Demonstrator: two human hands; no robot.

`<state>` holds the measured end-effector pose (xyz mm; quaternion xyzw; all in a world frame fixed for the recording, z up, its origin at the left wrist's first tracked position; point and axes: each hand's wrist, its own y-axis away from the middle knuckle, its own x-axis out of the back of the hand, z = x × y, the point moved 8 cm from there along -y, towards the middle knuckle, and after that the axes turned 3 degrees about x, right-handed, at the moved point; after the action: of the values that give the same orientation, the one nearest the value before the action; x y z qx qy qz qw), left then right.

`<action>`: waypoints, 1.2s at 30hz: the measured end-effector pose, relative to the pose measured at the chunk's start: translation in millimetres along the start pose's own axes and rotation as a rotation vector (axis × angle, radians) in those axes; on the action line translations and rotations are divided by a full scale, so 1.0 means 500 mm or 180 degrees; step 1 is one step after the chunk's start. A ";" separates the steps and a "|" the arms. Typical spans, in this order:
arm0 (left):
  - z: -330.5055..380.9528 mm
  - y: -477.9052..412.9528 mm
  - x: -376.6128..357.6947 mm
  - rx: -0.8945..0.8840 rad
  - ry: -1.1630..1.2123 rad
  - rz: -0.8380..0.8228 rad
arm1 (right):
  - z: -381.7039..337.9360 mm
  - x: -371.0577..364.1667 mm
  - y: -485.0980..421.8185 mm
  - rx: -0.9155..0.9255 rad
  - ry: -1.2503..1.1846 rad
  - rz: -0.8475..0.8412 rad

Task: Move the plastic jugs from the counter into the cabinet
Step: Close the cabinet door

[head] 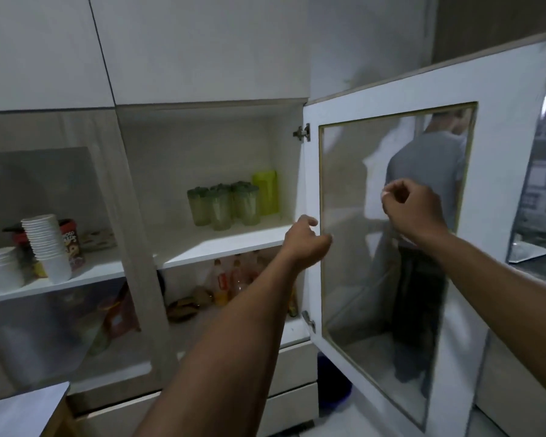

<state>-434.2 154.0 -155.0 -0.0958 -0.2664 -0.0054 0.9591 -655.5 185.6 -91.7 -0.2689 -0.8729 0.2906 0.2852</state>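
A white cabinet stands open, its glass door (391,99) swung out to the right. On the upper shelf (208,244) stand three green plastic jugs (223,205) with a yellow-green one (265,192) behind them at the right. My left hand (306,239) is at the shelf's right front corner, by the door's hinge side, fingers loosely curled and holding nothing. In front of the door's glass pane, my right hand (412,209) is curled into a loose fist with nothing visibly in it. No counter is in view.
The lower shelf holds bottles (227,279) and packets. Behind the shut glass door at left stand stacked white paper cups (49,247) and a cereal tin (73,244). Drawers (293,395) sit below the cabinet. A worktop corner (22,411) shows at bottom left.
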 end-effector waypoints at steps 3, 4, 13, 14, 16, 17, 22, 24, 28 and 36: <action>0.083 0.030 -0.093 -0.0343 -0.0183 -0.0250 | 0.001 0.123 -0.004 0.0184 0.0240 0.0642; 0.106 0.037 -0.124 -0.0433 -0.0194 -0.0311 | 0.007 0.158 -0.001 0.0241 0.0314 0.0869; 0.254 0.069 -0.404 -0.0905 -0.0492 -0.0792 | 0.187 0.305 -0.036 -0.0905 -0.0214 0.0950; 0.260 0.070 -0.428 -0.0958 -0.0567 -0.0824 | 0.202 0.300 -0.044 -0.1030 -0.0419 0.0747; 0.270 0.069 -0.464 -0.1073 -0.0715 -0.0846 | 0.236 0.297 -0.057 -0.1192 -0.0702 0.0471; 0.275 0.068 -0.475 -0.1114 -0.0742 -0.0837 | 0.254 0.299 -0.063 -0.1254 -0.0847 0.0466; 0.285 0.055 -0.500 -0.1207 -0.0766 -0.0599 | 0.265 0.301 -0.065 -0.1354 -0.1778 0.0307; 0.291 0.058 -0.500 -0.1290 -0.0751 -0.0462 | 0.271 0.301 -0.064 -0.1386 -0.1990 0.0216; 0.306 0.075 -0.469 -0.1474 -0.0725 -0.0029 | 0.259 0.282 -0.055 -0.1413 -0.2081 -0.0196; 0.262 0.105 -0.325 -0.1542 -0.0806 0.0924 | 0.170 0.180 -0.031 -0.1135 -0.2262 -0.0947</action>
<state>-637.2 223.3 -137.7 -0.3586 -0.3583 0.0802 0.8582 -778.2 202.2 -107.7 -0.0681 -0.9828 0.1654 -0.0456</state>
